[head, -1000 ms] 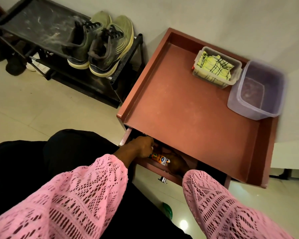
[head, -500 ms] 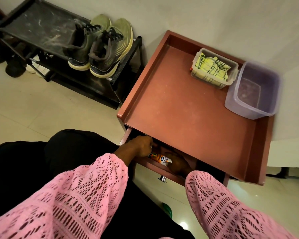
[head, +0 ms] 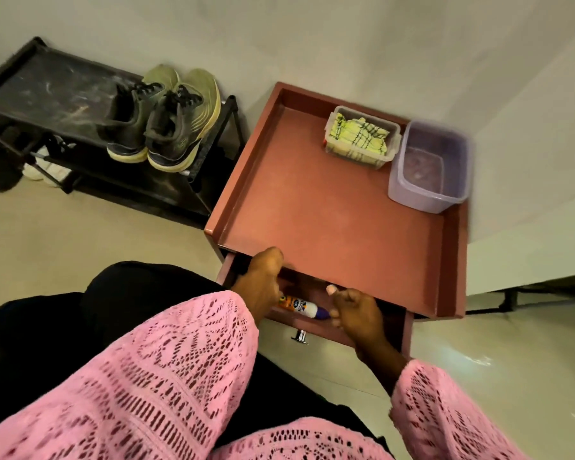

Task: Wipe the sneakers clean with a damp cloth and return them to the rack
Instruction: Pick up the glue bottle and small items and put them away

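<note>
**Hands in the drawer, sneakers waiting on the rack**

The 2 sneakers (head: 160, 124) sit together on the rack (head: 47, 91); the cloth (head: 359, 136) lies folded in its box on the table (head: 312, 210). The left hand (head: 263, 280) reaches into the open drawer (head: 316, 323), fingers hidden, grip unclear. The right hand (head: 356, 313) hovers with loosely curled fingers, holding nothing. A jolt to the table could likely slosh the tub (head: 429, 167).

Your left hand (head: 263, 277) and right hand (head: 356, 313) reach into the open drawer (head: 316, 330) beside a tube (head: 301, 307); sneakers (head: 166, 121) sit on the rack (head: 47, 91).
</note>
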